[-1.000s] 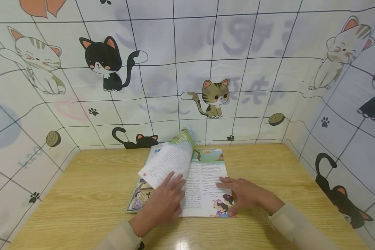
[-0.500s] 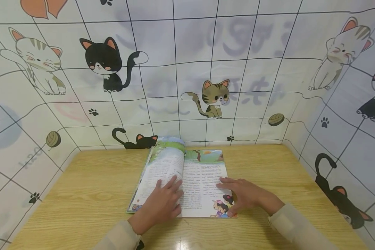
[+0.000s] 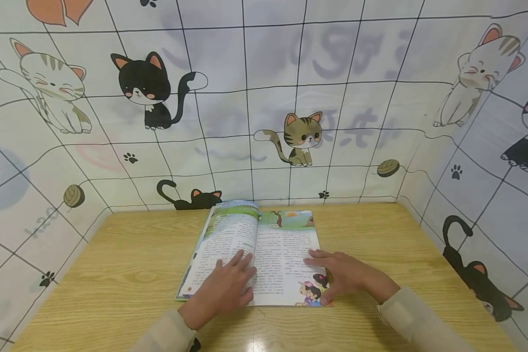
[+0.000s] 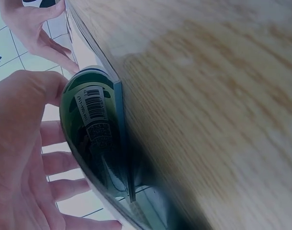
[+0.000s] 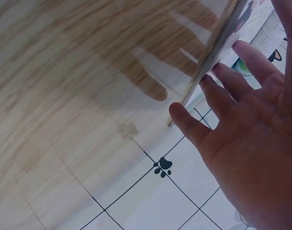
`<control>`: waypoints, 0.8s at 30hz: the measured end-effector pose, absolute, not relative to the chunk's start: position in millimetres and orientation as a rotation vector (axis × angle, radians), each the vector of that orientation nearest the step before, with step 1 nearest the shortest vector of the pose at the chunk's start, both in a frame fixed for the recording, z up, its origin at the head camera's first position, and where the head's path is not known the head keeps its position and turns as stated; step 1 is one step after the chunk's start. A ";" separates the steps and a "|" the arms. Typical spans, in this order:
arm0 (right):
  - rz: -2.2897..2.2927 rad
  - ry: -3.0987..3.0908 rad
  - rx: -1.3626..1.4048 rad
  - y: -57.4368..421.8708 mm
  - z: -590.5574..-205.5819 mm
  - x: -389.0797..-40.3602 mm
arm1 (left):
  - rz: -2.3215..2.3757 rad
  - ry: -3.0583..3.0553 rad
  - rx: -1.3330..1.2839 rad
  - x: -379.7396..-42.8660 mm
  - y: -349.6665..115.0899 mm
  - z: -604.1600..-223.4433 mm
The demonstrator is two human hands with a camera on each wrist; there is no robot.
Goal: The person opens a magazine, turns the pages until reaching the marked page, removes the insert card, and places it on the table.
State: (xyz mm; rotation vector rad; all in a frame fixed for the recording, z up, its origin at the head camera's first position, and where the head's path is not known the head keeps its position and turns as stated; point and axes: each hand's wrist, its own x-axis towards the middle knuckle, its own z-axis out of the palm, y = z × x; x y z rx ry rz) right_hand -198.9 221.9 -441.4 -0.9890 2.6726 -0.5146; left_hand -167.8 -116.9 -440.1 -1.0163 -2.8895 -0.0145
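Observation:
An open illustrated book point(image 3: 286, 254) lies on the wooden table, printed with text and coloured pictures. My left hand point(image 3: 226, 286) rests on the left page near the spine, fingers spread. In the left wrist view that page side bulges in a curve under the hand, and a barcode label point(image 4: 92, 105) shows beneath it. At the right page's outer edge lies my right hand point(image 3: 345, 274), thumb by the lower corner picture of children. The right wrist view shows its fingertips point(image 5: 177, 109) touching the book's edge. Neither hand grips anything.
The wood-grain table point(image 3: 127, 264) extends on both sides of the book. Behind and beside it stand white grid-patterned walls point(image 3: 229, 117) with cartoon cats. The book's top edge lies close to the back wall.
The lifted, curled leaf has come down onto the left side and now lies flatter. My left hand has shifted slightly left with it. My right hand has stayed in place.

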 end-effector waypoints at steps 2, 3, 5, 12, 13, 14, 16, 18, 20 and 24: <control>-0.511 2.675 -0.988 221.8 -441.3 -199.1 | -0.031 -2.894 -1.015 -167.9 -117.3 -440.3; -0.509 2.676 -0.988 221.7 -441.2 -199.3 | -0.040 -2.896 -1.015 -167.8 -117.5 -440.2; -0.509 2.675 -0.987 221.7 -441.4 -199.7 | -0.050 -2.897 -1.016 -167.9 -117.8 -440.2; -0.497 2.668 -0.992 222.1 -442.6 -201.0 | -0.052 -2.892 -1.018 -168.9 -118.7 -441.9; -0.496 2.666 -0.993 222.0 -442.7 -201.1 | -0.051 -2.889 -1.019 -168.9 -118.9 -442.0; -0.495 2.665 -0.996 222.0 -442.7 -201.1 | -0.050 -2.888 -1.020 -169.0 -119.0 -442.1; -0.497 2.662 -0.995 221.7 -442.4 -201.4 | -0.051 -2.889 -1.021 -169.0 -119.1 -442.2; -0.503 2.659 -0.991 221.3 -441.8 -201.5 | -0.059 -2.894 -1.022 -169.0 -119.1 -442.3; -0.511 2.659 -0.983 220.8 -440.8 -201.7 | -0.055 -2.896 -1.021 -169.1 -119.0 -442.7; -0.521 2.659 -0.978 220.6 -440.1 -202.1 | -0.029 -2.878 -1.019 -169.1 -118.5 -442.9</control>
